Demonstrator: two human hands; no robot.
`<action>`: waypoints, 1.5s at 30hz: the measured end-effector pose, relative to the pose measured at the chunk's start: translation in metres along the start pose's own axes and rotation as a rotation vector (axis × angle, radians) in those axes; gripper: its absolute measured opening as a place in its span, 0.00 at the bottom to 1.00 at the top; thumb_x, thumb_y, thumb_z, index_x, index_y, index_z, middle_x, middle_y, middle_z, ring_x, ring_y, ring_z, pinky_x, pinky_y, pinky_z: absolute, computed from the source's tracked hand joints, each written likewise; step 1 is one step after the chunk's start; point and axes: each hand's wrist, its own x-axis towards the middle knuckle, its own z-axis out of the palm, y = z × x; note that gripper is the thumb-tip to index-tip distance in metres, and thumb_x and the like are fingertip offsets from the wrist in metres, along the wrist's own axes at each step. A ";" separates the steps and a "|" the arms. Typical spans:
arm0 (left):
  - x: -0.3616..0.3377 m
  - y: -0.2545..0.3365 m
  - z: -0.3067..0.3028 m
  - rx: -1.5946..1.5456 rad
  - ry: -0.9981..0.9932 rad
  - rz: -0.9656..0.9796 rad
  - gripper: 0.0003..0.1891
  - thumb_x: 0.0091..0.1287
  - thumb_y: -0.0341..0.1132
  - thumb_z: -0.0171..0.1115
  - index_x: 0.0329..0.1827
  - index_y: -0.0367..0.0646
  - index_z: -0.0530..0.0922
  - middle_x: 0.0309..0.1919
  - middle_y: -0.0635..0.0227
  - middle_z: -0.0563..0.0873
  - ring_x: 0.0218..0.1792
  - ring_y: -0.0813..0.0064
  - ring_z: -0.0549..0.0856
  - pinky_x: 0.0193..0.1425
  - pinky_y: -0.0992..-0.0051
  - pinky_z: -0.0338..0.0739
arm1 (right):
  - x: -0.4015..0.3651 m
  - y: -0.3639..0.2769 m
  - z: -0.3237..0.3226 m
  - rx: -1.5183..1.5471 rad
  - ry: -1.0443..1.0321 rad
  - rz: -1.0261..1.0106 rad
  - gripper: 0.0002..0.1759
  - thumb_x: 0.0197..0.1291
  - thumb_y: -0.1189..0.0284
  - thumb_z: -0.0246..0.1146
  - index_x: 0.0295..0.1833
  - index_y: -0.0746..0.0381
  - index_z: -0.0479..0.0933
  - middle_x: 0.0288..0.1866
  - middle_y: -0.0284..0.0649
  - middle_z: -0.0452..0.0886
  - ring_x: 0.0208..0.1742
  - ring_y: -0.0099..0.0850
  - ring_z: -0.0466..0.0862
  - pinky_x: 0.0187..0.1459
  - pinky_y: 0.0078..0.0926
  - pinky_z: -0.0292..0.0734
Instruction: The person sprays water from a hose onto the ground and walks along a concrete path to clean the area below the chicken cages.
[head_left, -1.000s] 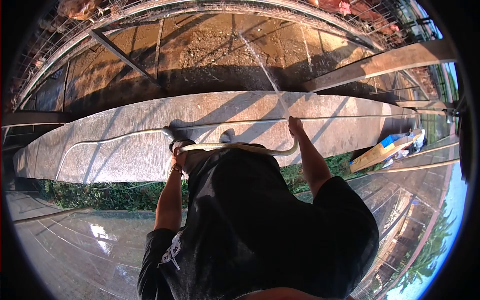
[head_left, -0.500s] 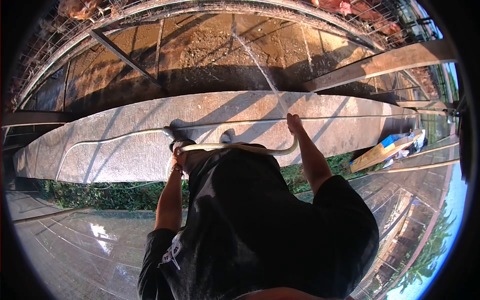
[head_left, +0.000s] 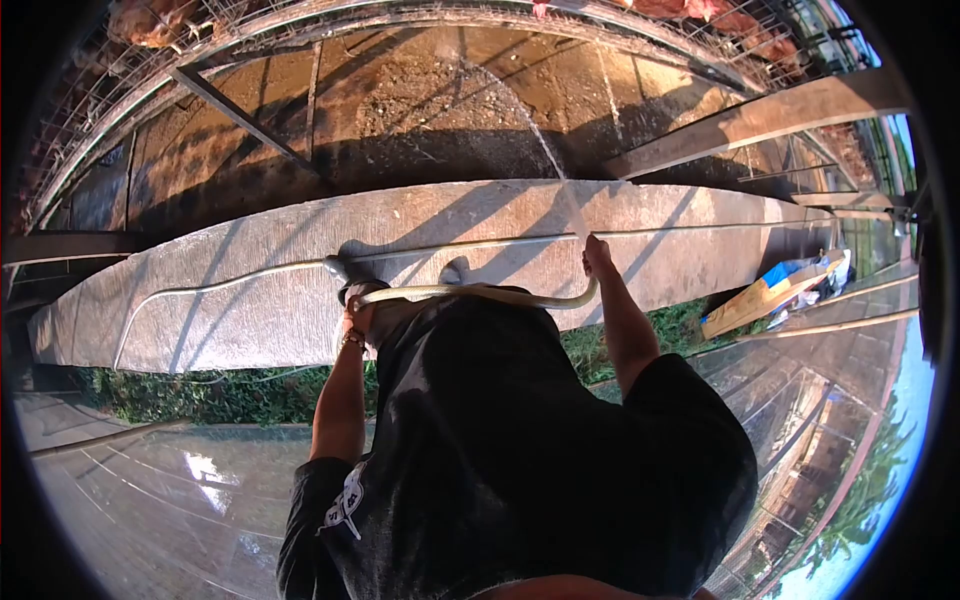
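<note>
A pale hose (head_left: 450, 291) runs across the front of my body. My right hand (head_left: 597, 257) is closed round its end, and a jet of water (head_left: 545, 150) leaves it toward the wet, littered ground (head_left: 430, 100) under the cages. At my left side, my left hand (head_left: 354, 306) is wrapped round another part of the same hose. Further hose (head_left: 240, 272) lies along the concrete walkway (head_left: 280, 230), passing beside my feet.
Wire cages with brown chickens (head_left: 150, 22) line the top. A wooden beam (head_left: 760, 122) slants at the upper right. A cardboard piece with blue plastic (head_left: 775, 290) lies right of the walkway. Green plants (head_left: 240, 397) border its near edge.
My right hand has shifted slightly right and down with the hose end. The water jet now bends in a more curved arc. My left hand has hardly moved.
</note>
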 end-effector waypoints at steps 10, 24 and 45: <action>0.013 -0.017 0.007 0.026 -0.064 0.047 0.30 0.47 0.56 0.65 0.54 0.59 0.70 0.45 0.49 0.79 0.48 0.49 0.77 0.50 0.61 0.74 | -0.001 0.050 -0.015 0.154 0.030 0.126 0.14 0.49 0.63 0.44 0.18 0.60 0.60 0.11 0.35 0.58 0.09 0.25 0.57 0.11 0.24 0.51; 0.000 0.007 -0.003 0.109 -0.028 -0.021 0.29 0.48 0.52 0.67 0.52 0.51 0.73 0.45 0.53 0.80 0.49 0.56 0.78 0.50 0.65 0.73 | -0.007 0.041 -0.011 0.011 -0.036 -0.047 0.17 0.51 0.59 0.44 0.17 0.58 0.60 0.11 0.33 0.58 0.09 0.24 0.58 0.11 0.24 0.52; 0.001 0.002 -0.003 0.026 -0.039 0.011 0.27 0.48 0.47 0.69 0.51 0.48 0.74 0.45 0.54 0.81 0.49 0.60 0.78 0.52 0.67 0.73 | -0.013 0.018 -0.004 -0.081 0.012 0.012 0.21 0.53 0.55 0.45 0.16 0.57 0.60 0.10 0.31 0.59 0.09 0.24 0.59 0.11 0.25 0.53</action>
